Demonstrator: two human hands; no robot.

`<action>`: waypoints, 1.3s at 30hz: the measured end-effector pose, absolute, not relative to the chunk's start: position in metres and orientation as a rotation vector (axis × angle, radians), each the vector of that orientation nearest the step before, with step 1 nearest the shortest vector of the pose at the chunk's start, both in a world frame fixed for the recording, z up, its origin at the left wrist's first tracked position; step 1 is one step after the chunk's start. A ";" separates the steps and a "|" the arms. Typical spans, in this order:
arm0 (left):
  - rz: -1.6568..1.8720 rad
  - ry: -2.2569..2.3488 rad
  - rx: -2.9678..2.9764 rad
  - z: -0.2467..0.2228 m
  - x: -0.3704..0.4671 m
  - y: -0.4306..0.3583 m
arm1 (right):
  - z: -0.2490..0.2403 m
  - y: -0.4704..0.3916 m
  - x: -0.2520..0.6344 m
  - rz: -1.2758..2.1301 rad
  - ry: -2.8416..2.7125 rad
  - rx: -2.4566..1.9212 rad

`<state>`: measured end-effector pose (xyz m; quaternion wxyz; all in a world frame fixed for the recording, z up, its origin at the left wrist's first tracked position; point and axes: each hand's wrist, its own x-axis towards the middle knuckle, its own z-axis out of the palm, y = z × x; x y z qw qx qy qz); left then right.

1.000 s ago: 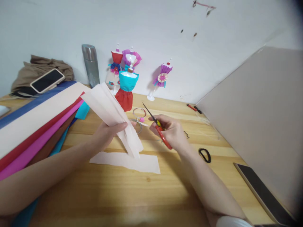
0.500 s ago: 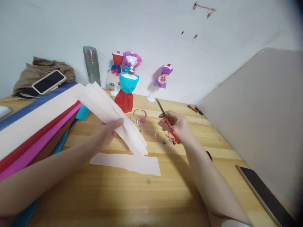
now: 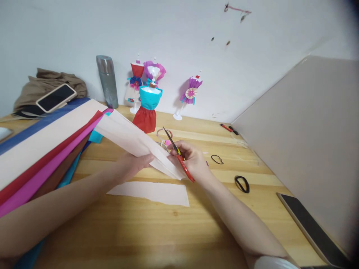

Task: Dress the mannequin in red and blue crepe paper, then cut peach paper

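Note:
My left hand (image 3: 137, 164) is closed on a folded length of pale pink crepe paper (image 3: 131, 138), thumb on top, holding it tilted above the table. Red-handled scissors (image 3: 182, 160) rest in my right hand (image 3: 193, 158), blades together and pointing up and left. The fingers of this hand are at the lower right end of the folded paper; whether they pinch it is hidden. Below both hands a cut strip of the same pale paper (image 3: 151, 193) lies flat on the wooden table (image 3: 134, 235).
Paper-dressed mini mannequins (image 3: 148, 104) stand by the wall near a grey bottle (image 3: 107, 82). Coloured paper sheets (image 3: 56, 157) fan out at left, with a phone (image 3: 56, 98) on brown cloth behind. Black hair ties (image 3: 241, 184) and another phone (image 3: 311, 228) lie at right.
My right hand has moved left with the scissors, up to the end of the folded paper. The paper has shifted slightly right and down, and the hair ties at right are uncovered.

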<state>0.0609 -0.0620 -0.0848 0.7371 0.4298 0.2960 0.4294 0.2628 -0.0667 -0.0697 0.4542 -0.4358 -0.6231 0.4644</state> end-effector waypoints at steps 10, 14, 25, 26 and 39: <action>1.098 0.733 0.817 -0.086 0.062 -0.061 | -0.052 -0.066 0.275 1.170 -1.665 -1.119; 1.124 0.770 0.791 -0.079 0.063 -0.062 | -0.052 -0.068 0.276 0.992 -1.836 -1.250; 1.095 0.733 0.788 -0.083 0.060 -0.062 | -0.058 -0.061 0.275 1.013 -1.618 -1.189; 1.097 0.728 0.791 -0.084 0.060 -0.061 | -0.056 -0.061 0.275 1.020 -1.628 -1.176; 1.066 0.542 0.838 -0.077 0.058 -0.057 | -0.035 -0.067 0.294 0.368 -2.357 -1.143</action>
